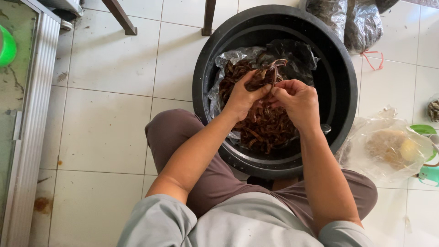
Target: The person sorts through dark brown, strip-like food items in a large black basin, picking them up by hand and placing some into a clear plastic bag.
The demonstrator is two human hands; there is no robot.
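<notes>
— Looking down from the head view, what do your hands have?

— Your left hand (241, 97) and right hand (296, 101) meet over a round black tub (340, 77). Both are closed in a pinch on one clump of brown strips (267, 73), thin, curled and stringy, lifted just above the rest. Your fingertips nearly touch each other at the clump.

— And where is the rest of the strips?

— You have them heaped in a crinkled, shiny plastic bag (219, 64) that lies open inside the tub. The heap (267, 130) is a tangled, glossy, dark reddish-brown mass, directly under your wrists. The tub is smooth, thick-rimmed plastic, standing on pale square floor tiles (105, 128) between your knees.

— What lies around you?

— To your right, just beside the tub, a clear, wrinkled bag (388, 146) holds something tan and lumpy; I cannot tell what. A green plastic piece (423, 129) sits against its far edge. Beyond the tub, two dark knotted bags (361, 23) rest on the tiles, a red tie (372, 59) trailing from one. At the far left you have a ribbed metal frame (39, 114) running along the tiles, and two dark furniture legs (121, 18) at the top.
</notes>
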